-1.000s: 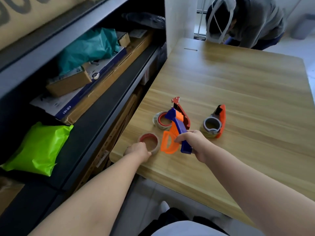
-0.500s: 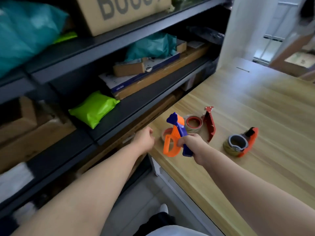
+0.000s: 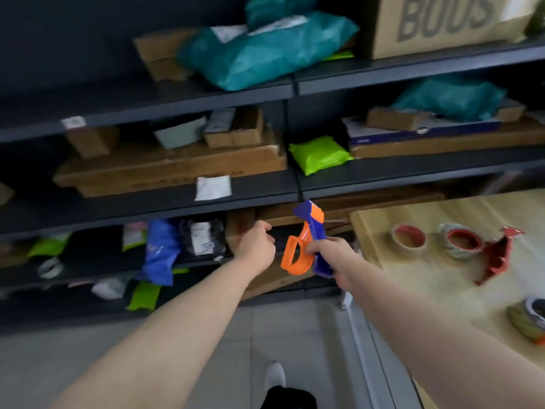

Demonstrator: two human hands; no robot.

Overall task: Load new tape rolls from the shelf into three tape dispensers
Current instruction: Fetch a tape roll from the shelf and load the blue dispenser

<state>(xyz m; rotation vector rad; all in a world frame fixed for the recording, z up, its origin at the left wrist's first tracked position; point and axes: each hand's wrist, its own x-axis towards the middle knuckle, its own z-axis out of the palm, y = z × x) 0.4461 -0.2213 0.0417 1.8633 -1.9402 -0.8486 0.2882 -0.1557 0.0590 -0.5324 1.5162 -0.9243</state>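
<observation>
The right hand (image 3: 333, 258) is closed round the blue grip of the orange-and-blue dispenser (image 3: 305, 240), holding it in the air off the bench's (image 3: 442, 278) left edge, in front of the shelf (image 3: 206, 206). Its roll holder looks empty, which is likely why it is carried along: a new roll could go straight on at the shelf. The dispenser stands nearly upright, long axis running up and slightly away from the person, its head toward the shelf and the orange loop at the bottom left.

The left hand (image 3: 258, 246) is empty, fingers loosely curled and partly open, just left of the dispenser and near the lower shelf, placed as if to reach in for a roll. A ring that may be tape (image 3: 50, 268) lies on that lower shelf far to the left of the dispenser; blur leaves this uncertain.

On the bench, right of the dispenser, sit two red-cored rolls (image 3: 408, 239), the farther one beside a red dispenser (image 3: 498, 258) lying on its side. A third dispenser (image 3: 530, 320), carrying a roll, lies at the frame's right edge.
</observation>
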